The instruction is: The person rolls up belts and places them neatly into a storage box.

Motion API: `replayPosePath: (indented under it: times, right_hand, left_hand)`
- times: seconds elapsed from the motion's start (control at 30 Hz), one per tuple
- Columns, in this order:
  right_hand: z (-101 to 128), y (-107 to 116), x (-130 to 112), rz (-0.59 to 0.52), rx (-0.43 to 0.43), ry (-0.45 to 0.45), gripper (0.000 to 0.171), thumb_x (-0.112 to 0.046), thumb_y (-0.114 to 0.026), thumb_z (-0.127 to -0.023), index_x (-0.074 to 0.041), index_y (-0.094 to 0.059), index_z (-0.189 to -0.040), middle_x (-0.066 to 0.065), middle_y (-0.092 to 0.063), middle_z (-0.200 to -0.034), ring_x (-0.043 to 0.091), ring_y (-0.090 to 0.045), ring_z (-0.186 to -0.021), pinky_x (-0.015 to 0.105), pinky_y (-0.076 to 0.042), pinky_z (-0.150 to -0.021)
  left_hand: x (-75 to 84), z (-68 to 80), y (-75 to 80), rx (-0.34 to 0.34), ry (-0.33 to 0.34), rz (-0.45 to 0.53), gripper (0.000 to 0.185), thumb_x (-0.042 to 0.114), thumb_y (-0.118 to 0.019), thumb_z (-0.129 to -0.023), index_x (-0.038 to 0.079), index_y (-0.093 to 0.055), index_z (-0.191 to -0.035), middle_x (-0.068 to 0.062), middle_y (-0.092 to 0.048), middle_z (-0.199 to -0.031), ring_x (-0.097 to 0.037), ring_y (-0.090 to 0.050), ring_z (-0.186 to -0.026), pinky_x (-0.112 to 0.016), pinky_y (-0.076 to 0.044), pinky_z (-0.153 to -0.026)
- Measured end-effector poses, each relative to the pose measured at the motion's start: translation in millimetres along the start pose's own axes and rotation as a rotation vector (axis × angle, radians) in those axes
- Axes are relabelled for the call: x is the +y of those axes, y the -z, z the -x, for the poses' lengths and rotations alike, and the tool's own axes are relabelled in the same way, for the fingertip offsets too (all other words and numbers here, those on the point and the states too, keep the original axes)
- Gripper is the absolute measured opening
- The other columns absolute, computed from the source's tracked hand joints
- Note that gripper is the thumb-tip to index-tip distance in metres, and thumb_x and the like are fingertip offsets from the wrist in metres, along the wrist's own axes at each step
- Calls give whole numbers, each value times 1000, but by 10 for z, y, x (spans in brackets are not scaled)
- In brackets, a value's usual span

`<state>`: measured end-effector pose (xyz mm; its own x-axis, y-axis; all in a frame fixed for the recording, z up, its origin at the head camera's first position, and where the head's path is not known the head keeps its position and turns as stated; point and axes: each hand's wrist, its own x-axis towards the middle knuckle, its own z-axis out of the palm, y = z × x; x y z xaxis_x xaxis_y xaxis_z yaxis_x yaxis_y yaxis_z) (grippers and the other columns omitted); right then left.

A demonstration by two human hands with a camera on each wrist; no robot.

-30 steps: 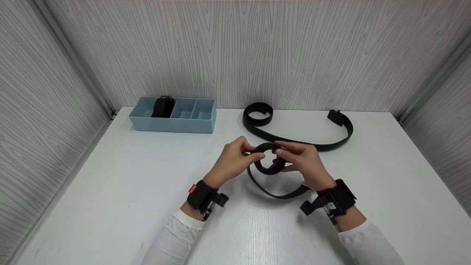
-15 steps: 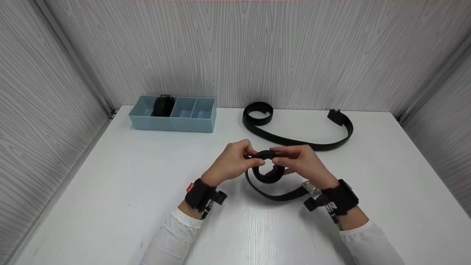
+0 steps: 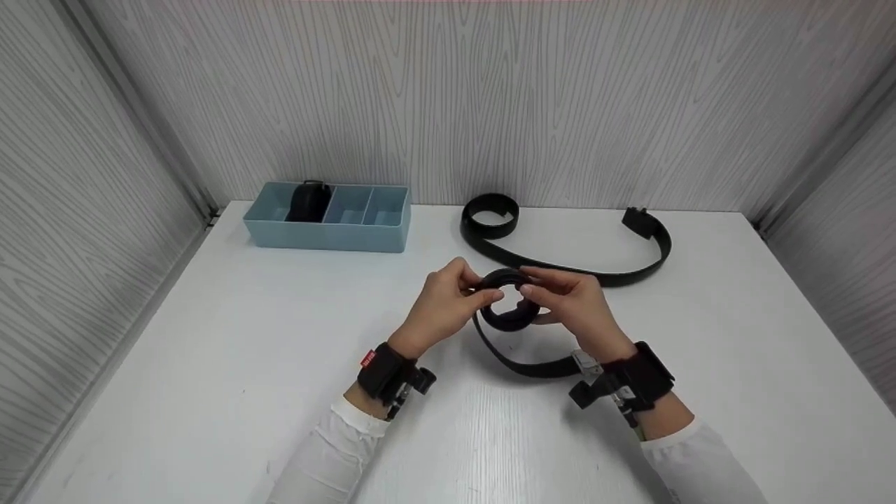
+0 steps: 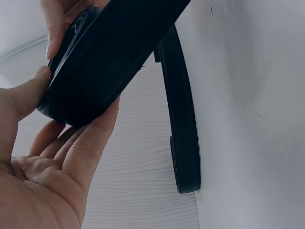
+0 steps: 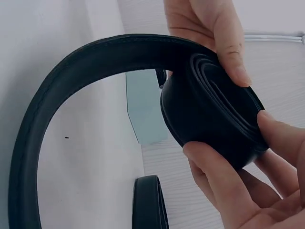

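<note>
Both hands hold a partly rolled black belt (image 3: 509,318) above the middle of the white table (image 3: 210,336). My left hand (image 3: 455,301) pinches the coil's left side, thumb on its rim. My right hand (image 3: 560,301) grips the coil's right side. The wrist views show the coil (image 4: 95,71) (image 5: 214,119) tightly wound between fingers and thumb. The belt's loose tail (image 3: 532,365) curves down to a silver buckle (image 3: 584,361) near my right wrist.
A second black belt (image 3: 560,262) lies unrolled behind the hands, one end curled (image 3: 490,213), its buckle end (image 3: 638,220) at the right. A light blue divided tray (image 3: 329,234) at the back left holds a rolled black belt (image 3: 309,201).
The hands lowered with the coil half a second ago and have risen again. The loose tail has shortened a little and the buckle has slid nearer the hands.
</note>
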<state>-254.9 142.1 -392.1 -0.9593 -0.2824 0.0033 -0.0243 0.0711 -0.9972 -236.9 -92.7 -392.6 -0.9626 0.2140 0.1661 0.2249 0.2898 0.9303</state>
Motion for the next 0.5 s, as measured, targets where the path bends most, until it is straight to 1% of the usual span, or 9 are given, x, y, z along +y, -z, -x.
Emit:
replayPosePath:
  times: [0.13,0.3,0.37,0.43,0.5]
  right_hand:
    - [3,33,-27,34,-62,-3,48,-15,-80,-94,-2,-65,-139,17,-74,-119,21,-74,-96,41,-62,-77]
    - [27,56,-59,132,-163,-19,48,-18,-81,-94,-5,-67,-138,13,-74,-124,23,-74,-100,38,-62,-77]
    - [31,52,-64,152,-198,-23,48,-19,-80,-94,-5,-67,-138,12,-74,-123,24,-74,-101,37,-62,-76]
    - [36,46,-67,143,-209,-27,48,-18,-80,-94,-4,-67,-138,14,-74,-121,25,-74,-100,38,-62,-75]
    - [37,41,-63,113,-193,-29,48,-17,-80,-94,-3,-66,-138,16,-75,-120,24,-74,-99,37,-62,-74]
  left_hand:
    - [14,2,34,-25,-5,-20,27,24,-81,-94,6,-61,-98,-4,-78,-95,-11,-72,-82,-27,-48,-67]
    - [24,17,96,-117,-19,-70,26,23,-82,-93,7,-60,-95,-2,-75,-87,-9,-60,-72,-27,-43,-63]
    - [24,18,110,-150,-19,-81,27,22,-82,-93,7,-60,-94,-1,-74,-85,-8,-57,-70,-26,-41,-61]
    - [19,17,110,-161,-13,-85,27,22,-82,-93,7,-60,-94,-1,-73,-83,-8,-57,-69,-26,-41,-61]
    - [17,9,101,-146,-11,-80,27,24,-82,-93,7,-60,-95,-1,-74,-87,-8,-61,-72,-25,-43,-63]
